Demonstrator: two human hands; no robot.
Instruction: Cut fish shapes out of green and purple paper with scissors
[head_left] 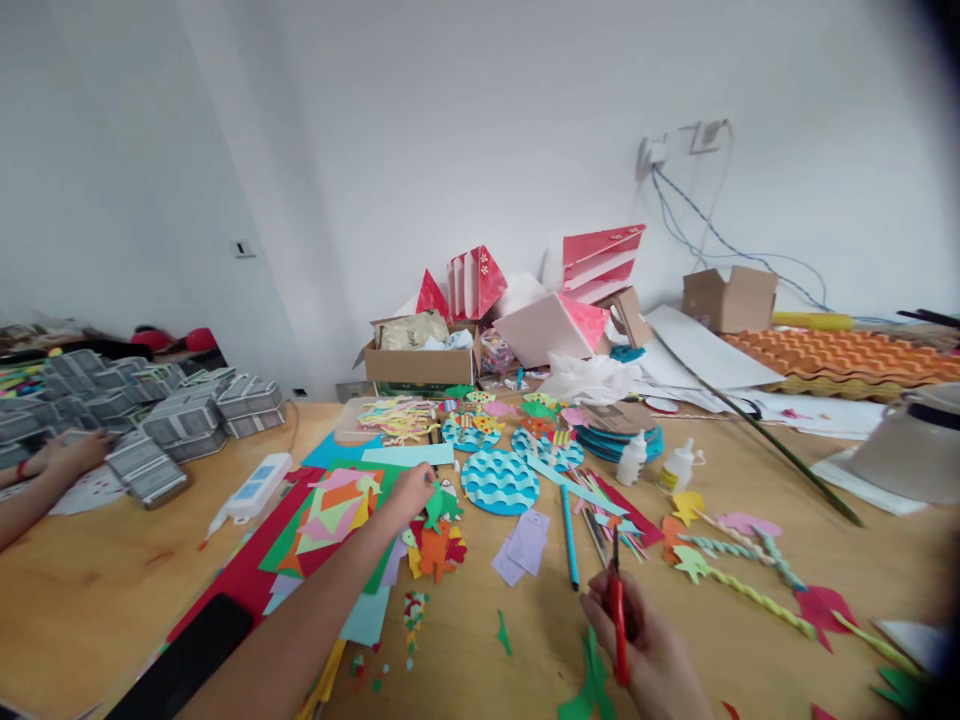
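Observation:
My left hand (413, 492) reaches over the coloured paper sheets, its fingers pinched at a green paper cutout (439, 507). Just below that cutout lies an orange paper shape (436, 552) on a pile of small cutouts. Red-handled scissors (617, 610) are held upright in my right hand (637, 630), blades pointing away. Green paper scraps (590, 685) lie beneath the right hand. Blue wavy paper discs (500, 481) sit in the middle, and purple paper pieces (522, 547) lie between my hands.
A blue pen (569, 535) and glue bottles (679, 466) stand or lie right of centre. Twisted paper strands (757, 597) spread at the right. A glue gun (256, 488) and black phone (184, 660) are left. Another person's hands (75, 455) touch grey bundles at far left.

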